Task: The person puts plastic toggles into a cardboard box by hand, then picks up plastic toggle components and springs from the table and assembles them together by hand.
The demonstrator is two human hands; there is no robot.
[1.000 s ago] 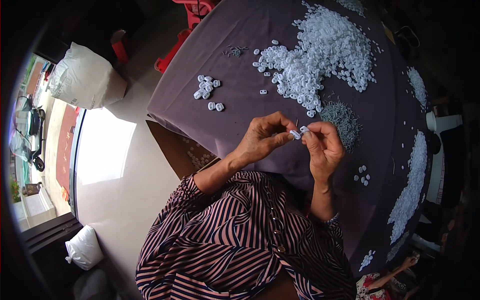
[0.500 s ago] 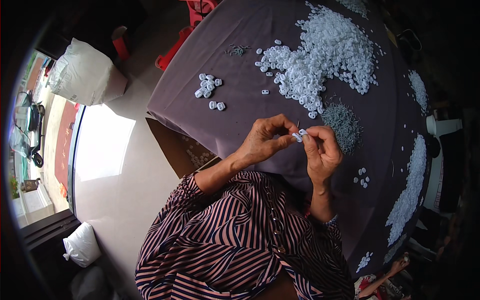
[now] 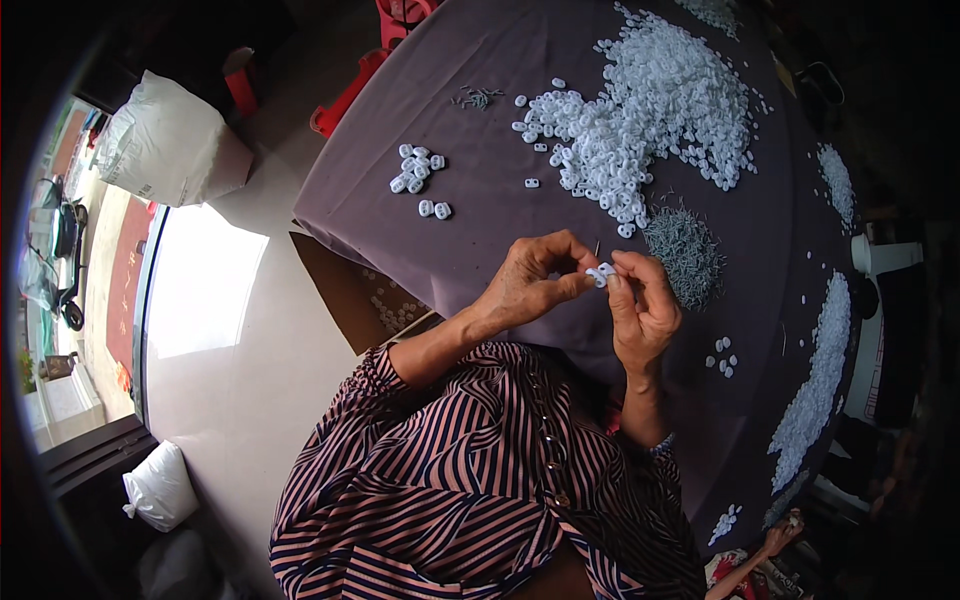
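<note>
My left hand (image 3: 530, 280) and my right hand (image 3: 642, 305) meet above the purple-grey cloth of the table (image 3: 480, 140), both pinching one small white plastic piece (image 3: 601, 273) between their fingertips. A thin metal pin sticks up from the piece by my left fingers. Just beyond my right hand lies a heap of thin grey metal pins (image 3: 684, 252). Farther off spreads a big pile of the same white plastic pieces (image 3: 650, 110). A small cluster of white pieces (image 3: 418, 178) lies to the left.
A long strip of white pieces (image 3: 815, 385) runs along the table's right side, with a few more (image 3: 722, 355) near my right hand. A white sack (image 3: 165, 150) and red stools (image 3: 345, 95) stand on the floor at left. Another person's hand (image 3: 778, 535) shows bottom right.
Both hands have stayed together at the same spot over the cloth. My fingers have shifted slightly around the small white piece.
</note>
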